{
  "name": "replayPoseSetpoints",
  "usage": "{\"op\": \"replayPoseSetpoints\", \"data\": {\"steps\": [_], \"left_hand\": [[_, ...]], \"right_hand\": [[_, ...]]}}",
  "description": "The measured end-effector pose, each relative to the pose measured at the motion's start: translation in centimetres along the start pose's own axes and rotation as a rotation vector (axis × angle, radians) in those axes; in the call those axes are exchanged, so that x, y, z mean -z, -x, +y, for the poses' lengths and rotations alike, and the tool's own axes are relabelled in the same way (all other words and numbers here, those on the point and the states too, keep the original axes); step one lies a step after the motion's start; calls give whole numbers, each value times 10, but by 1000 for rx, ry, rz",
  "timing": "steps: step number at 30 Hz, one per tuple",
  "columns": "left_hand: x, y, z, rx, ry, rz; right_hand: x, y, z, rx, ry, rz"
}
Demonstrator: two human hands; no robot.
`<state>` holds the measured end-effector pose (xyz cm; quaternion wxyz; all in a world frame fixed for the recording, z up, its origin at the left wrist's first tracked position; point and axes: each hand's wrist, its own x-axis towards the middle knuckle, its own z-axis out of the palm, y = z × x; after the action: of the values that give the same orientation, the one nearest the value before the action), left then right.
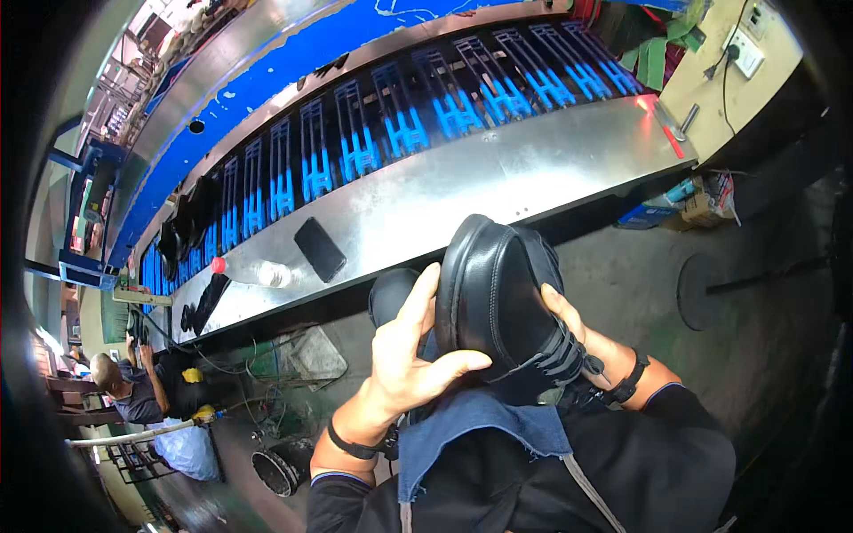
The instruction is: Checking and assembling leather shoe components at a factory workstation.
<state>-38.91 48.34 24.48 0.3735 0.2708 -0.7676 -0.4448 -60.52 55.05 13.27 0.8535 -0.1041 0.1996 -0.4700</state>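
A black leather lace-up shoe [493, 302] is held up in front of my body, its rounded toe pointing away from me and its thick sole edge facing left. My left hand [404, 355] supports the sole side, fingers along the edge and thumb stretched across toward the upper. On the other side, my right hand [569, 324] grips near the laces [555, 355], some of its fingers hidden behind the shoe. Another dark shape [540, 258] shows just behind it; I cannot tell whether it is a second shoe. A denim cloth [480, 426] covers my lap.
Ahead runs a metal ledge [462, 182] with a phone [320, 250] and a clear bottle [258, 272] on it. Beyond is a conveyor with blue-black racks [360, 151]. Another person [133, 391] works at far left. A black bucket [275, 471] stands on the floor.
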Motion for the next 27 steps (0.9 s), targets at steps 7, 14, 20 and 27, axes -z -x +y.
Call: {"op": "replayPoseSetpoints", "data": {"steps": [7,14,20,27], "left_hand": [[26,-1,-14,178,192,-55],[11,3,19,104,-182,-101],[4,6,38,203,-82,-95],[18,41,-84,341,834,550]], "right_hand": [[6,-2,6,-37,0,-14],[0,-3,11,29,-10,-34],[-4,-4,7,84,-10,-49],[-82,-46,39,590,1650,291]]}}
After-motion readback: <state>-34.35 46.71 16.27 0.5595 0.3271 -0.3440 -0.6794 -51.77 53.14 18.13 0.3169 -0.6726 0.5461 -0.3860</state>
